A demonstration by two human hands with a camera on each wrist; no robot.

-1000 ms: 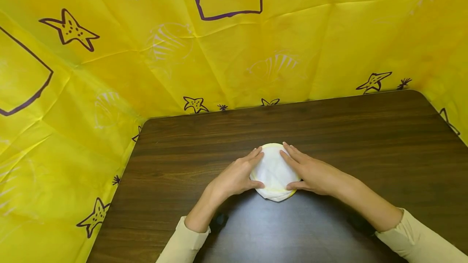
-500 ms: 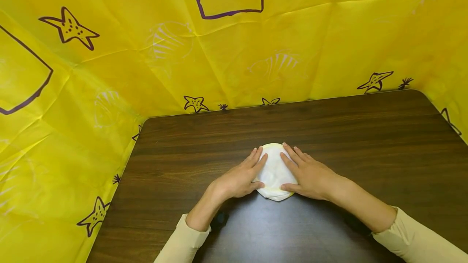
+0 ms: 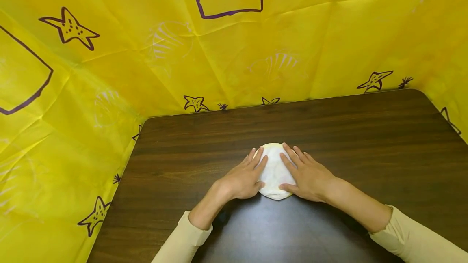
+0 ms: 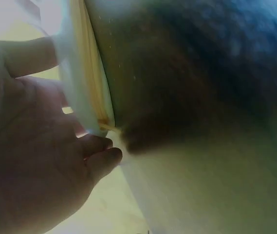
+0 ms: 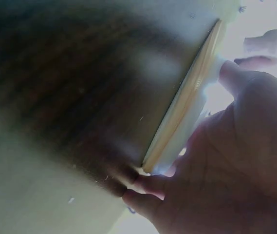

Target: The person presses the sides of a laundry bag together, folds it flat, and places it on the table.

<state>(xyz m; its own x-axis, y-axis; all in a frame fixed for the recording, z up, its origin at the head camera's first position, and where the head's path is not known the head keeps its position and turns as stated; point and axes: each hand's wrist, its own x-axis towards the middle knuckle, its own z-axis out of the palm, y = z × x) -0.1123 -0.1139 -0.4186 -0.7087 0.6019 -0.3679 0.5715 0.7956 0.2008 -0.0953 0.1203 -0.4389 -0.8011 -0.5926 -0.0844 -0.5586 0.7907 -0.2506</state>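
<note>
A round, flat white cloth item (image 3: 275, 171) with a yellow edge lies on the dark wooden table (image 3: 197, 141); its exact kind is unclear. My left hand (image 3: 243, 177) rests on its left side, fingers spread and fairly straight. Across from it, my right hand (image 3: 310, 177) lies on the right side in the same manner. In the left wrist view, yellowish layers show along the rim of the cloth item (image 4: 75, 73), beside the left hand (image 4: 36, 141). The right wrist view shows the layered edge of the cloth item (image 5: 184, 112) low against the tabletop, with the right hand (image 5: 226, 156) over it.
A yellow sheet (image 3: 226, 60) with purple starfish and pale fish drawings hangs behind the table and along both sides. The table's far edge meets that sheet.
Both hands have slid slightly inward over the cloth item, fingers more spread on its top. Its near edge looks a little flatter and has drawn up slightly.
</note>
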